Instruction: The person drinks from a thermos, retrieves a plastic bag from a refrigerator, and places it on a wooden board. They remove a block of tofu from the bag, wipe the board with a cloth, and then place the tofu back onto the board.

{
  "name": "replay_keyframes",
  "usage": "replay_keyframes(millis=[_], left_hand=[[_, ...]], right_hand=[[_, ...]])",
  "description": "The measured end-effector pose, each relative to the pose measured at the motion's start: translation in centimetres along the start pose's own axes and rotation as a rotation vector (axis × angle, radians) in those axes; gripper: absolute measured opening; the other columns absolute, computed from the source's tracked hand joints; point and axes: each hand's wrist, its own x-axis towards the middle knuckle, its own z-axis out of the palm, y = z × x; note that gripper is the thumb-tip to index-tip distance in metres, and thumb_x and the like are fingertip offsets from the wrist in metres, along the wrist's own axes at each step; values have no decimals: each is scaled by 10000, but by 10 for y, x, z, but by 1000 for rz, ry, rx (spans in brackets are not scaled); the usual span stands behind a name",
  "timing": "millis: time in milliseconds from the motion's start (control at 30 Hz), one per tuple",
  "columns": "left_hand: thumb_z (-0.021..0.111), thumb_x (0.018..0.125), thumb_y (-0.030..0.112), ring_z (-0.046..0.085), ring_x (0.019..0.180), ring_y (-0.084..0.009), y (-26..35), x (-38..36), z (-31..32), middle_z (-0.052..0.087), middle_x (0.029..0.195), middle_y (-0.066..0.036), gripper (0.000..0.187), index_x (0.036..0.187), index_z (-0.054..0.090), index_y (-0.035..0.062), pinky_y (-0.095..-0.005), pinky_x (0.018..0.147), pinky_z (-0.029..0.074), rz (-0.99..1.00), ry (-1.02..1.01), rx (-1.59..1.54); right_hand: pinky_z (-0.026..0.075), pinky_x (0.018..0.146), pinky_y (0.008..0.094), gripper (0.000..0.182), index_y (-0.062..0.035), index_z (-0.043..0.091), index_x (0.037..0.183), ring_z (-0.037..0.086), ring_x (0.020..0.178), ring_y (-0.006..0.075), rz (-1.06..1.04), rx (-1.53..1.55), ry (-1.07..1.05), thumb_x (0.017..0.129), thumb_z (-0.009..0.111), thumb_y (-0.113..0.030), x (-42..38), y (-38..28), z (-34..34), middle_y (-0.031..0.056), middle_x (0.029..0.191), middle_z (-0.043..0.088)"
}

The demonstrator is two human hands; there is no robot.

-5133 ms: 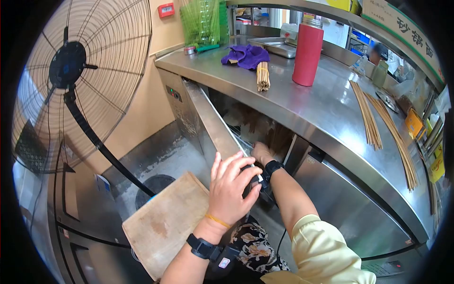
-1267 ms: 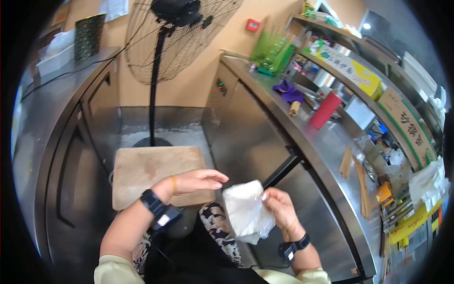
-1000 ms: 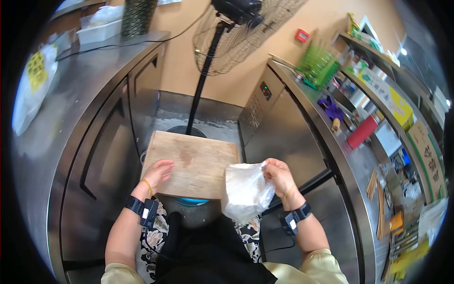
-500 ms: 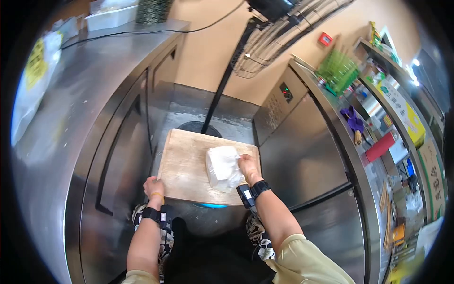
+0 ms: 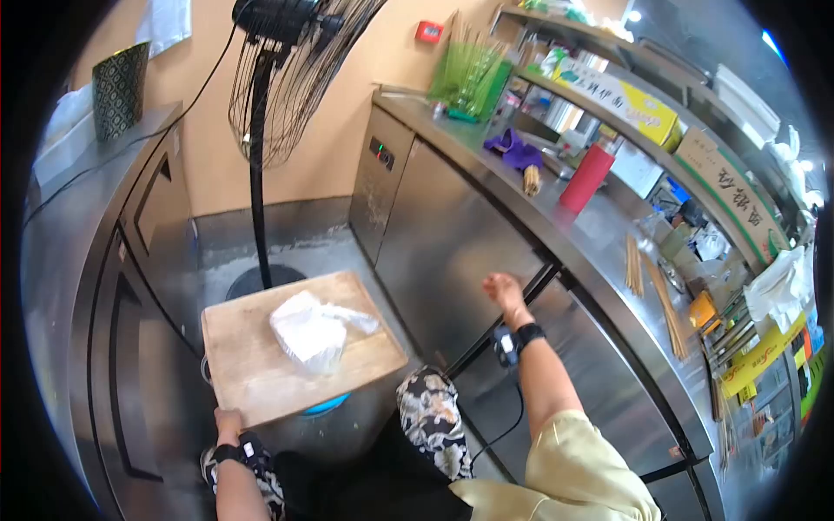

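A white plastic bag with something inside (image 5: pixel 311 334) lies on a wooden board (image 5: pixel 252 382), its loose end spread toward the right. My left hand (image 5: pixel 229 421) grips the board's near left corner. My right hand (image 5: pixel 506 292) is raised in the air to the right of the board, in front of the steel cabinet doors, with its fingers curled together; whether anything small is in them cannot be made out. Under the board, part of a blue object (image 5: pixel 327 406) shows.
A black standing fan (image 5: pixel 259 156) rises behind the board. Steel cabinets flank both sides. On the right counter (image 5: pixel 486 161) are a green basket (image 5: pixel 469 78), a purple cloth (image 5: pixel 514 149), a red roll (image 5: pixel 587 178) and wooden sticks (image 5: pixel 665 300). Shelves with boxes stand above it.
My right hand has let go of the bag and moved away to the right. The view has turned right, showing more of the counter. My left hand still holds the board.
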Motion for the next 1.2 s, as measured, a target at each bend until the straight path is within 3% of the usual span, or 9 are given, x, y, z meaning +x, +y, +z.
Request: replay_keyframes(millis=[100,200,233,333,467,533,700,933,1200], left_hand=[[555,738,53,606,1070,-330,-10,-18,-12,643,1078,-243,382,1094,585,-79,-382,903,478,185,-217,535],[577,734,121,600,965,-362,57,-102,-38,595,1098,-204,487,1200,489,12,-463,698,532,-193,-128,-183],[589,745,112,657,836,-264,54,-106,-30,671,963,-185,344,1042,642,-52,-361,702,517,-181,8,-292],[600,780,137,614,742,-256,-23,-39,34,639,954,-141,466,1210,499,-14,-361,660,499,-72,285,-394],[711,785,370,456,1229,-316,65,-131,29,471,1352,-128,687,1343,418,97,-476,951,418,-573,222,-1069],[706,799,463,399,1273,-312,65,-147,37,429,1389,-85,746,1379,374,132,-498,997,372,-630,-9,-1232],[676,815,510,380,1290,-260,52,-137,80,451,1383,-55,692,1345,437,133,-432,1086,272,-544,-410,-1368],[691,848,360,467,1228,-271,69,-151,79,535,1249,-123,546,1264,493,66,-418,1074,389,-538,-302,-1558],[678,851,392,511,1190,-234,50,-187,73,567,1234,-95,533,1225,517,47,-380,1052,421,-509,-434,-1454]], right_hand=[[485,626,270,257,-38,638,992,634,727,138,-1,125,131,950,515,-260,6,8,4,67,871,690],[513,722,277,241,19,627,998,628,761,160,134,33,116,930,548,-199,9,12,9,58,875,650],[519,692,272,194,2,634,966,629,743,151,250,61,125,915,563,-171,5,19,18,44,823,648],[439,563,242,89,-123,587,955,506,635,83,319,208,-180,874,597,-157,-61,5,74,-16,783,564],[409,564,275,216,-112,570,926,457,615,100,390,292,-238,810,705,-234,-184,-11,188,-16,748,517],[426,848,414,721,-43,423,1275,463,962,231,928,477,-412,746,785,-372,-215,-17,221,119,1096,464],[329,1047,510,649,-60,460,1239,406,1207,323,1308,628,-379,779,757,-407,-240,41,280,169,1257,431],[493,888,409,421,-152,520,1209,576,1017,211,1170,750,-472,879,659,-373,-243,76,288,47,1088,603],[475,918,446,397,-153,539,1146,579,996,210,1227,781,-439,847,702,-358,-281,78,254,20,1050,616]])
